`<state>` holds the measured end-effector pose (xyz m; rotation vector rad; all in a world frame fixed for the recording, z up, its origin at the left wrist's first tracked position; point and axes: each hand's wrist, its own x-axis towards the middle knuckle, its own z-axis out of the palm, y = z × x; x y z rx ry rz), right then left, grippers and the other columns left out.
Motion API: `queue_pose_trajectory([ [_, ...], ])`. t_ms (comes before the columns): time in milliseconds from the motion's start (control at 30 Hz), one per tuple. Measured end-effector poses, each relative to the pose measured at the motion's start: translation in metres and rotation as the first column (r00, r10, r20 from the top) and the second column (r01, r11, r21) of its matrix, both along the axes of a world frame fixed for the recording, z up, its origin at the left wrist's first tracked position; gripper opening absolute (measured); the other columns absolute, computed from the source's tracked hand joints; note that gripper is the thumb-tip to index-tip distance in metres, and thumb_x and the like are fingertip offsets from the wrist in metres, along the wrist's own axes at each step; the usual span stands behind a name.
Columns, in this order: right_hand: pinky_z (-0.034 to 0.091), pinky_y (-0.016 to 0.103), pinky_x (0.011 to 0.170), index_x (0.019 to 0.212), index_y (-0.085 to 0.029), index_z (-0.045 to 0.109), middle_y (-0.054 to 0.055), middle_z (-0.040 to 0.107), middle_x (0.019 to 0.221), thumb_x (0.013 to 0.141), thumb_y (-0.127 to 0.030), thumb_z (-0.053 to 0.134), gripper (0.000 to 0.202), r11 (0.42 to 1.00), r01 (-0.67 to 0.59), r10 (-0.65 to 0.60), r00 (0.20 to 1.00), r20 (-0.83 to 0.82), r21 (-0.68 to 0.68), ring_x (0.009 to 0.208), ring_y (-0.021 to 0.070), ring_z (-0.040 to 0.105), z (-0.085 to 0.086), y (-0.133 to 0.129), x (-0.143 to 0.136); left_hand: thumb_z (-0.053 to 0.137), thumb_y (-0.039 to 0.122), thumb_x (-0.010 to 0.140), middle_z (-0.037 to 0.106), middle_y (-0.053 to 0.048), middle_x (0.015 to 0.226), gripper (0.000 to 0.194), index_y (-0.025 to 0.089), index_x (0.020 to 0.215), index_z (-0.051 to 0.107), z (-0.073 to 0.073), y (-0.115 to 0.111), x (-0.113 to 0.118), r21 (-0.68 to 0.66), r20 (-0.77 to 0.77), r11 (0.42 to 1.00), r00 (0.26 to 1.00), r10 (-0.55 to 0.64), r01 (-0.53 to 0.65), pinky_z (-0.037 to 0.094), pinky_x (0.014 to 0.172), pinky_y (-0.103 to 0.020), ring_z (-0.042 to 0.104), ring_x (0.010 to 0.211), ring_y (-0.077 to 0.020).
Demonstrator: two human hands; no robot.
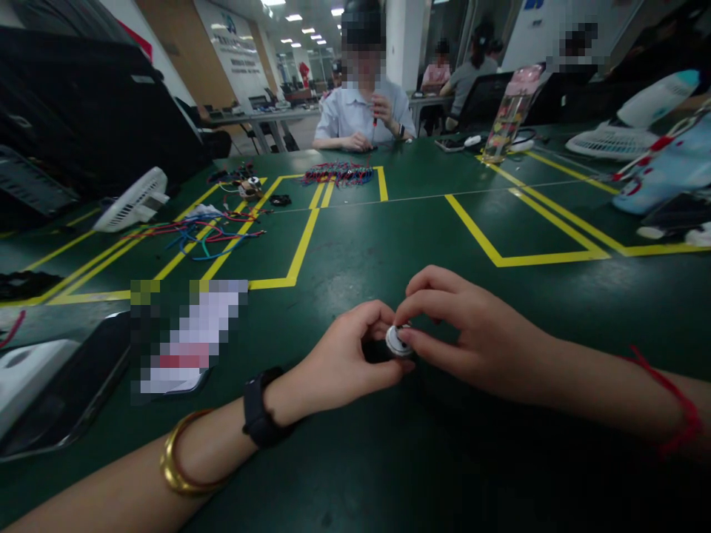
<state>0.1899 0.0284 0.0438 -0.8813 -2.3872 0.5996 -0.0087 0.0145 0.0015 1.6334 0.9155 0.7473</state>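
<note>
From the head camera, both hands meet over the green table (355,244). The left hand (344,359) and the right hand (461,333) pinch a little round white part (397,340) between curled fingertips. It looks light, hard and smooth, so it could slip; the rim seems the best place to grip. A phone (67,400) lies well to the left, with open room around the hands.
</note>
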Motion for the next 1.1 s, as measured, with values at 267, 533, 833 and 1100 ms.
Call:
queue_pose_trajectory([
  [267, 0.047, 0.031, 0.072, 0.101, -0.02, 0.068, 0.006, 0.054, 0.1, 0.088, -0.02, 0.059, 0.016, 0.999, -0.039, 0.038, 0.999, 0.036, 0.036, 0.084, 0.0167, 0.058, -0.004, 0.0, 0.007, 0.072, 0.01, 0.074, 0.059, 0.003, 0.084, 0.029, 0.017, 0.094, 0.052, -0.001, 0.0, 0.0, -0.007, 0.033, 1.0, 0.999, -0.007, 0.007, 0.045, 0.065, -0.021, 0.058, 0.075, -0.0105],
  [533, 0.048, 0.032, 0.07, 0.093, -0.02, 0.065, 0.007, 0.053, 0.102, 0.086, -0.027, 0.063, 0.01, 0.995, 0.091, -0.09, 0.995, -0.033, 0.035, 0.084, 0.0182, 0.055, -0.017, 0.007, 0.035, 0.073, 0.012, 0.074, 0.066, -0.002, 0.098, 0.032, 0.017, 0.101, 0.056, 0.001, 0.0, -0.001, 0.023, 0.002, 1.0, 1.0, -0.01, 0.01, 0.05, 0.08, -0.027, 0.064, 0.091, -0.0153],
  [833, 0.047, 0.03, 0.061, 0.095, -0.023, 0.062, 0.003, 0.059, 0.091, 0.09, -0.035, 0.059, 0.014, 0.916, 0.295, -0.316, 0.948, -0.035, -0.27, 0.07, 0.0152, 0.055, -0.047, 0.018, 0.056, 0.074, 0.016, 0.076, 0.067, -0.008, 0.108, 0.035, 0.016, 0.106, 0.055, 0.003, 0.0, -0.003, 0.02, -0.037, 1.0, 0.999, -0.01, 0.011, 0.052, 0.09, -0.035, 0.065, 0.101, -0.0204],
  [1100, 0.045, 0.032, 0.067, 0.085, -0.021, 0.064, 0.005, 0.058, 0.094, 0.083, -0.025, 0.062, 0.005, 0.991, 0.118, -0.102, 0.967, 0.235, -0.058, 0.08, 0.0185, 0.056, -0.037, 0.014, 0.042, 0.072, 0.014, 0.076, 0.067, -0.007, 0.107, 0.033, 0.016, 0.104, 0.055, 0.004, -0.001, -0.002, 0.014, -0.038, 1.0, 0.999, -0.008, 0.009, 0.051, 0.09, -0.035, 0.065, 0.099, -0.0198],
])
